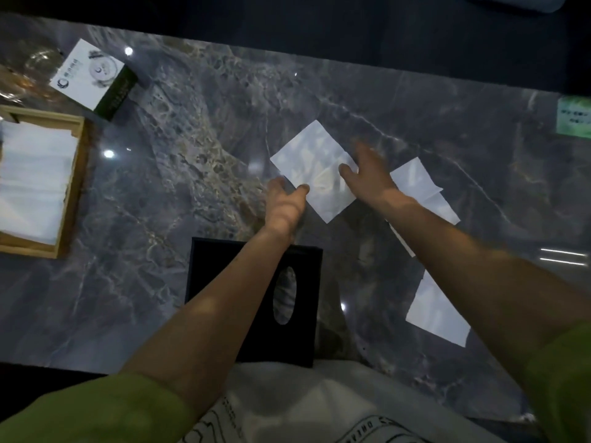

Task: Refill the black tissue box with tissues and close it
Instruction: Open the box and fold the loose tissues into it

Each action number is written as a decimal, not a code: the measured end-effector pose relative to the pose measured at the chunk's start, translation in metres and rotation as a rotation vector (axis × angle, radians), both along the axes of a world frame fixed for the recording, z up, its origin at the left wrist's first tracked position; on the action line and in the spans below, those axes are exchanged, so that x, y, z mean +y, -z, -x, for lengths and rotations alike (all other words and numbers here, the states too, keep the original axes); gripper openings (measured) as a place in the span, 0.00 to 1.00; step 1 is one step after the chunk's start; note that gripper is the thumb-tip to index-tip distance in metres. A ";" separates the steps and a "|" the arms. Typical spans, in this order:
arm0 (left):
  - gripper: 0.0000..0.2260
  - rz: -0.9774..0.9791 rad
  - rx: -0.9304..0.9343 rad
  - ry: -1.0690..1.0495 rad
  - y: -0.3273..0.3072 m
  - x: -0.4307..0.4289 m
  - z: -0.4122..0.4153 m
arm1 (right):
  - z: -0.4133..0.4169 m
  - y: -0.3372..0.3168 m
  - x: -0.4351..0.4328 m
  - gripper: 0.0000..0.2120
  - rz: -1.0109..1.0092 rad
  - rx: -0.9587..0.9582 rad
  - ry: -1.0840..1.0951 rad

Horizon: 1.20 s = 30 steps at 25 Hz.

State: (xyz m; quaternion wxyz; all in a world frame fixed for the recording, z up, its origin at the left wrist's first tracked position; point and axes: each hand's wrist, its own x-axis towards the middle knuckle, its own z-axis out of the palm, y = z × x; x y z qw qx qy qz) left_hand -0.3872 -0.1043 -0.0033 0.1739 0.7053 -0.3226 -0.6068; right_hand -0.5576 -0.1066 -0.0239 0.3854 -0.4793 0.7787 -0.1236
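Observation:
The black tissue box (303, 340) with an oval slot lies near the table's front edge, partly under my left forearm. Beyond it a white tissue (315, 155) lies flat on the marble table. My left hand (284, 203) pinches that tissue's near left edge between thumb and fingers. My right hand (371, 174) rests on its right edge with fingers spread, slightly blurred. A second tissue (425, 193) lies just right of my right wrist, and a third tissue (438, 314) lies nearer, partly under my right forearm.
A wooden tray (76, 174) holding a stack of white tissues stands at the left edge. A white and dark card box (92, 78) lies behind it. A green label (574, 119) sits at the far right. The dark marble table (160, 219) spreads between.

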 end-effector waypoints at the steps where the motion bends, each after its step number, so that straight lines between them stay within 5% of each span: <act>1: 0.20 -0.030 0.020 -0.051 0.003 -0.001 0.005 | 0.003 0.005 -0.005 0.27 0.000 -0.007 -0.007; 5: 0.11 -0.079 0.064 -0.221 0.014 -0.005 0.017 | 0.017 0.015 -0.018 0.26 -0.012 0.021 -0.016; 8: 0.15 -0.142 0.135 -0.309 0.022 -0.009 0.018 | 0.021 0.020 -0.025 0.22 0.032 0.002 0.054; 14: 0.20 -0.161 0.123 -0.333 0.033 -0.015 0.009 | 0.010 0.023 -0.029 0.16 -0.003 -0.149 0.234; 25: 0.11 -0.109 0.099 -0.295 0.033 -0.010 -0.007 | -0.005 0.003 -0.009 0.03 -0.048 -0.420 0.441; 30: 0.11 -0.027 0.119 -0.229 0.015 -0.004 -0.029 | -0.015 -0.021 0.003 0.07 -0.052 -0.532 0.483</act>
